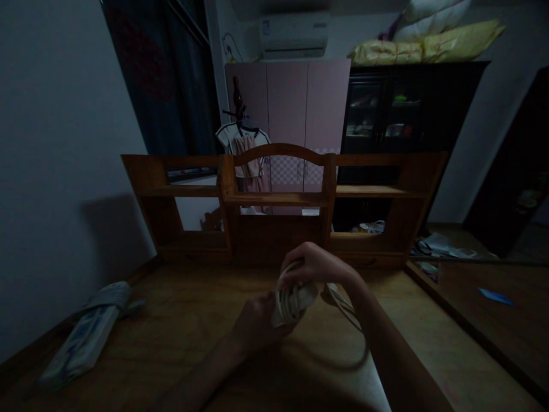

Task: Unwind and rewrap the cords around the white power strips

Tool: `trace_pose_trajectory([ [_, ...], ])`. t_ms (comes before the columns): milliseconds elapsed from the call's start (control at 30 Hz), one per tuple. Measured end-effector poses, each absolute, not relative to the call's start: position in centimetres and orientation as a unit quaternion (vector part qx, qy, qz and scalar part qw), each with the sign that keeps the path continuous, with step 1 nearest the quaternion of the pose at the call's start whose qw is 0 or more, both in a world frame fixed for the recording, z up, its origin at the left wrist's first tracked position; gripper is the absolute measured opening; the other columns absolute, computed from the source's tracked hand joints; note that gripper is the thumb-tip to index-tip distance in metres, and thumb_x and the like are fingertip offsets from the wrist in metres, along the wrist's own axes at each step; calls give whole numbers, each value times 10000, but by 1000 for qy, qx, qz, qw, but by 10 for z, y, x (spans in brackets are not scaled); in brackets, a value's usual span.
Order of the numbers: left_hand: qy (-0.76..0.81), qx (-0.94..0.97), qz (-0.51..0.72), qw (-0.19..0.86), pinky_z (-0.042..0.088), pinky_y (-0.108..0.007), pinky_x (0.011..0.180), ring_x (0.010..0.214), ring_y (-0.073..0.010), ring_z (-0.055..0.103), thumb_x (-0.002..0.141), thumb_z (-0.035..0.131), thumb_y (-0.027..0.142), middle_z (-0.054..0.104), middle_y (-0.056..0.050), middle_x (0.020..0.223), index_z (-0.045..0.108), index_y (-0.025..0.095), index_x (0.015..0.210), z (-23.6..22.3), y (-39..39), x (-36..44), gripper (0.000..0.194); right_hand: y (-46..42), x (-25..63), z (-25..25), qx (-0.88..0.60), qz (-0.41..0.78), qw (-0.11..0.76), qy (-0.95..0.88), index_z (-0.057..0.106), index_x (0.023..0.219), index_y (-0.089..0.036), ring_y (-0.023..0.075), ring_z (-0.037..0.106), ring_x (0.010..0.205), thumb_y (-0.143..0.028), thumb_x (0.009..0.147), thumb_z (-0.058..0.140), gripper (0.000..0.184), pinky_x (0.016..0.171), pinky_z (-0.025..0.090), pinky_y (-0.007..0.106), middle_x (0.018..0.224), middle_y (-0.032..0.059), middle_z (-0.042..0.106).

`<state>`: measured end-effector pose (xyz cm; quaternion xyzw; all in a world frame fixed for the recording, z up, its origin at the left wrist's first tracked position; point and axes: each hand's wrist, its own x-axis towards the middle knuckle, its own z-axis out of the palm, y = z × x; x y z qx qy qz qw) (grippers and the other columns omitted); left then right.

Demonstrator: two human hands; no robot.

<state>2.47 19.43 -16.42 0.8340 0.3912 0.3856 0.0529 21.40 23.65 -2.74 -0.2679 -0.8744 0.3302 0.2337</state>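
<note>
My left hand point(261, 320) is closed around a white power strip point(307, 296), low over the wooden surface. Several turns of its white cord point(290, 303) are wound around it. From above, my right hand point(306, 266) bends over the strip, its fingers closed on the cord at the coil. A loose length of cord loops down to the right, passing behind my right forearm. Most of the strip is hidden by my hands and the coil. At the left lies a second white power strip point(92, 337), with cord wound around its far end.
A wooden shelf unit point(278, 199) with several compartments stands along the back of the wooden bed board point(180, 320). A wall point(55, 143) borders the left. On the brown surface at right lies a blue card point(495, 296). Pink wardrobe doors point(287, 103) stand beyond.
</note>
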Motion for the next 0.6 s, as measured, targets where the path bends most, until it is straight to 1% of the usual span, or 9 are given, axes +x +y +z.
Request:
trace_pose_trajectory([
  [67, 344, 851, 397, 6, 535, -268, 660, 765, -184, 662, 786, 641, 358, 677, -69, 883, 585, 184, 999, -166, 195, 24, 281, 240, 215, -31, -258, 371, 224, -864, 739, 839, -131, 151, 620, 703, -401, 721, 746, 294, 584, 430, 190, 761, 27, 693],
  [133, 302, 858, 413, -43, 543, -286, 704, 809, -195, 659, 787, 645, 325, 666, -85, 907, 545, 167, 1068, -166, 196, 22, 338, 243, 216, -35, -244, 410, 222, -850, 744, 881, -126, 157, 628, 722, -404, 729, 739, 317, 611, 447, 199, 794, 44, 702],
  [233, 281, 856, 427, -83, 543, -299, 702, 828, -209, 654, 780, 660, 303, 655, -94, 909, 482, 151, 1133, -167, 196, 16, 423, 247, 214, -42, -235, 460, 221, -827, 742, 955, -129, 163, 640, 750, -410, 740, 728, 355, 654, 471, 214, 857, 65, 714],
  [333, 297, 846, 430, -106, 541, -315, 690, 807, -223, 654, 775, 667, 301, 650, -97, 887, 461, 156, 1131, -169, 195, 11, 437, 255, 209, -51, -221, 490, 220, -814, 743, 964, -132, 169, 644, 783, -415, 725, 743, 371, 703, 480, 233, 898, 77, 718],
  [400, 337, 821, 450, -94, 543, -306, 682, 800, -220, 659, 769, 671, 298, 654, -101, 910, 433, 161, 1179, -170, 193, 11, 494, 260, 206, -58, -209, 507, 231, -804, 740, 973, -133, 168, 641, 796, -421, 744, 724, 369, 732, 477, 247, 915, 79, 716],
  [467, 376, 787, 488, -44, 548, -286, 675, 809, -208, 666, 750, 688, 299, 657, -101, 962, 375, 167, 1247, -169, 192, 14, 602, 265, 205, -63, -206, 523, 244, -790, 733, 996, -136, 165, 636, 801, -423, 776, 693, 365, 746, 471, 259, 933, 80, 712],
  [567, 392, 748, 535, 26, 552, -316, 780, 975, -230, 648, 731, 706, 319, 615, -146, 1142, 262, 156, 1342, -166, 194, 19, 773, 270, 207, -70, -220, 534, 258, -775, 725, 1009, -131, 161, 622, 767, -410, 783, 678, 362, 720, 461, 261, 913, 74, 706],
  [600, 396, 742, 540, 41, 544, -331, 822, 1025, -237, 633, 744, 693, 318, 595, -160, 1188, 227, 150, 1374, -165, 195, 21, 801, 272, 208, -71, -229, 531, 261, -773, 722, 1013, -127, 161, 614, 755, -402, 781, 677, 363, 709, 457, 262, 900, 70, 702],
])
